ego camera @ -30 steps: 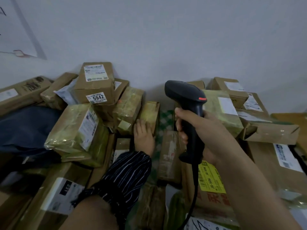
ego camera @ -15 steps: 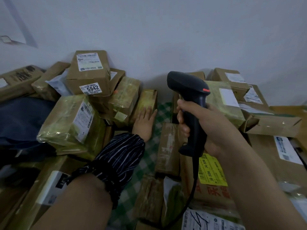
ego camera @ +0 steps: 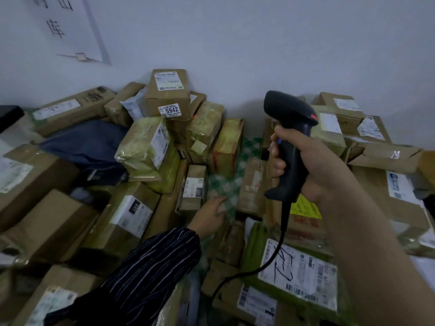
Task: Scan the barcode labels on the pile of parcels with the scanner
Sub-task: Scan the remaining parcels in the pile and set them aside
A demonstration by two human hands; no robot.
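Light: dim, flat, bluish; source unseen. Shadows: soft, in gaps between parcels beyond the fingers of the left hand. Blur: motion smear on those fingers; fingers of the right hand on the scanner sharper. Edges: wide-angle bowing.

Pale wall, taped paper sign upper left, green checked cloth at centre

Black scanner upright over heaped, apparently taped brown parcels

Right hand grips scanner; left hand reaches among parcels.
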